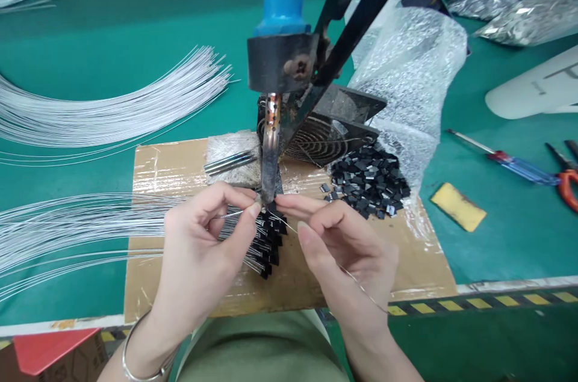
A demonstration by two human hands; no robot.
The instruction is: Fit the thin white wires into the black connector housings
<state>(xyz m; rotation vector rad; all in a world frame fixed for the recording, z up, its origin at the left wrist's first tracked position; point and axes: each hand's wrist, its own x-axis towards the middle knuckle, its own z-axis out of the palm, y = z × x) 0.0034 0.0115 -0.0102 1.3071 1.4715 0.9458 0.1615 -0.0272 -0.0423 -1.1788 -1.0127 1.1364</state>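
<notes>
A soldering iron with a blue handle hangs tip-down in a black stand arm. Just left of its tip, my left hand is closed, pinching a thin white wire between thumb and fingertips. My right hand grips a strand of solder wire that runs past the thumb toward the tip; its extended fingers reach close to the iron. The joint itself is partly hidden by fingertips. Below the tip lie several wires with black end pieces, on a cardboard sheet.
A pile of small black pieces lies right of a black fan. Loose white wires spread at left. Metal rods, a yellow sponge, a screwdriver, bubble wrap and a white cup are around.
</notes>
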